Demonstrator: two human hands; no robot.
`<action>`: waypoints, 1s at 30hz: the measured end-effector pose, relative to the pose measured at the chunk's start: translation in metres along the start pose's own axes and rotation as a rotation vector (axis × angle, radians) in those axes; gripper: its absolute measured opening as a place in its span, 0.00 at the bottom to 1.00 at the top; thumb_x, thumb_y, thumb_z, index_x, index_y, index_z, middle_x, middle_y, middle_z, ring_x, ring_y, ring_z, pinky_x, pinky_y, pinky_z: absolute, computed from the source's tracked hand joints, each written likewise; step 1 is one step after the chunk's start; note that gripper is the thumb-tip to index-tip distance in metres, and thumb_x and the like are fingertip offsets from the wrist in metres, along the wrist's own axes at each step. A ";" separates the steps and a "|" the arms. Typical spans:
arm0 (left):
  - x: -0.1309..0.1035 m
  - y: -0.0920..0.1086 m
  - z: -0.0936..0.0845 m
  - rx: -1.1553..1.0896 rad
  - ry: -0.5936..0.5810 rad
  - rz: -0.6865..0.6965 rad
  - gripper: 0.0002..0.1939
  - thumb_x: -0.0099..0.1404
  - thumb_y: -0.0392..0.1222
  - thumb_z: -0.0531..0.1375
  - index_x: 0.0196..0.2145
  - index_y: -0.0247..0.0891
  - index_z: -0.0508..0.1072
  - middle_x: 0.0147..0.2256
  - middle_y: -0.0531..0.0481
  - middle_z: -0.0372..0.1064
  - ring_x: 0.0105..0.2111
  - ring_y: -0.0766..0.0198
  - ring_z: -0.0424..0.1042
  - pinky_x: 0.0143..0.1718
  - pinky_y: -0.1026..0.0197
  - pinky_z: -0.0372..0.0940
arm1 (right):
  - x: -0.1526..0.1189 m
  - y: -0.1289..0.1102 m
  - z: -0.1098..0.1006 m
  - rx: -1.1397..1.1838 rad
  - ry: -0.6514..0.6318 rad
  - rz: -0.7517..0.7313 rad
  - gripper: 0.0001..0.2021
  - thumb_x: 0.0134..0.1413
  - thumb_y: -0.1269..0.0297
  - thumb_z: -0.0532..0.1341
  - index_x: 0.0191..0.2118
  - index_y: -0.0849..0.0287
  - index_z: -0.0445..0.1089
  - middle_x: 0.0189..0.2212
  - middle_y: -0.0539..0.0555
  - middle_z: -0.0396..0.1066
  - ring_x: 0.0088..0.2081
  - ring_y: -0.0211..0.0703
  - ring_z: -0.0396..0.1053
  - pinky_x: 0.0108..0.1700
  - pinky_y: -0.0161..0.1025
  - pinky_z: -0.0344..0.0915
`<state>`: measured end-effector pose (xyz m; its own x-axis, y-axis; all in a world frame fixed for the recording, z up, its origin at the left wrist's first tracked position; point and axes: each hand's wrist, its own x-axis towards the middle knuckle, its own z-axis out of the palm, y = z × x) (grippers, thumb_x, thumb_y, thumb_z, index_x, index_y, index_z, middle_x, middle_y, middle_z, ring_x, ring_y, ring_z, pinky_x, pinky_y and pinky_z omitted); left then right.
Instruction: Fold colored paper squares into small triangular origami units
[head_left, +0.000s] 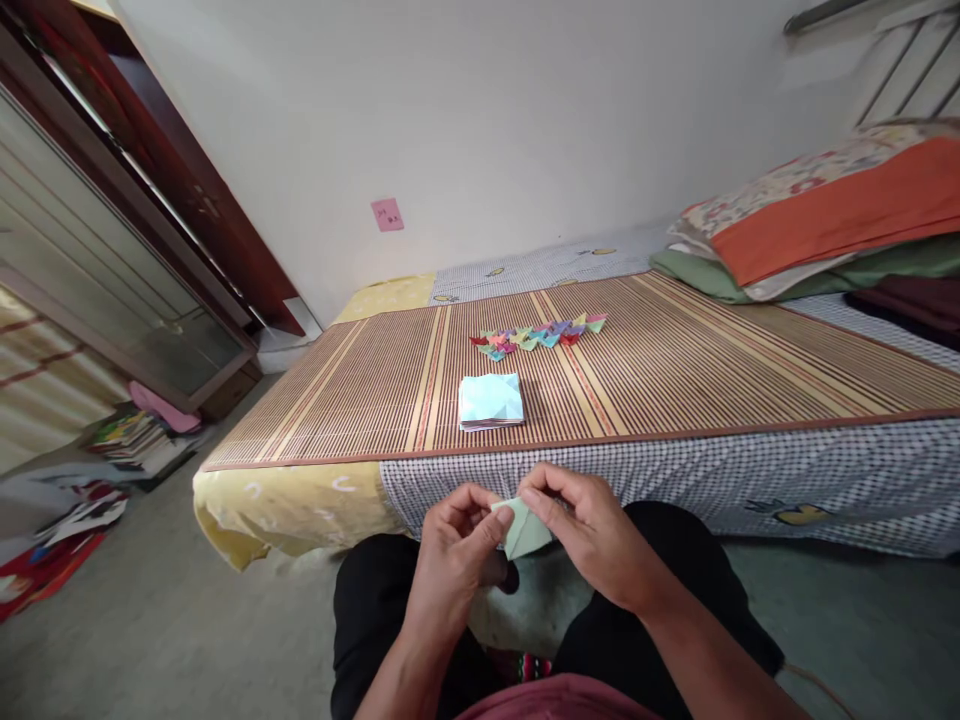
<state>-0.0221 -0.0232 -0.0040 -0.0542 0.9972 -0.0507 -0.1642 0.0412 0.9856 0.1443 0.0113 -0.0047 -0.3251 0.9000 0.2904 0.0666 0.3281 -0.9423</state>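
Observation:
Between my two hands is a small piece of pale green folded paper point(528, 535), held above my lap. My left hand point(459, 545) pinches its left corner between thumb and fingers. Thumb and forefinger of my right hand point(589, 525) grip its upper right edge. Just beyond, a stack of paper sheets point(491, 400) with a light blue one on top lies on the woven mat point(360, 400). Behind the stack sits a cluster of several small folded paper pieces point(540, 335) in many colours.
The mat covers a bed with a checked and yellow sheet point(315, 505). Folded bedding point(832, 215) is piled at the right. A pink paper point(387, 214) is on the white wall. Books point(131, 440) and a glass-fronted cabinet point(112, 240) stand at the left.

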 end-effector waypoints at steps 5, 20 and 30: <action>0.001 -0.004 -0.003 -0.044 0.102 0.026 0.15 0.60 0.47 0.71 0.25 0.36 0.73 0.22 0.56 0.63 0.24 0.70 0.58 0.28 0.68 0.56 | 0.002 0.009 0.007 0.222 -0.079 0.121 0.13 0.63 0.55 0.63 0.33 0.60 0.71 0.26 0.48 0.67 0.29 0.38 0.64 0.32 0.35 0.62; 0.005 -0.016 0.002 -0.300 0.169 0.032 0.18 0.56 0.47 0.74 0.22 0.34 0.73 0.22 0.54 0.65 0.25 0.68 0.61 0.31 0.66 0.60 | -0.004 0.013 0.022 0.316 -0.048 0.165 0.08 0.56 0.63 0.65 0.39 0.61 0.78 0.32 0.53 0.77 0.36 0.45 0.74 0.43 0.40 0.71; -0.001 -0.017 0.002 -0.132 0.249 0.122 0.15 0.58 0.46 0.73 0.24 0.36 0.76 0.23 0.53 0.68 0.25 0.67 0.66 0.30 0.66 0.64 | -0.008 0.023 0.015 0.266 -0.111 0.160 0.08 0.59 0.61 0.65 0.38 0.60 0.77 0.29 0.51 0.74 0.34 0.44 0.72 0.38 0.38 0.70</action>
<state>-0.0173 -0.0249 -0.0205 -0.3181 0.9480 0.0125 -0.2672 -0.1022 0.9582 0.1347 0.0070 -0.0312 -0.4321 0.8926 0.1287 -0.1190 0.0851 -0.9892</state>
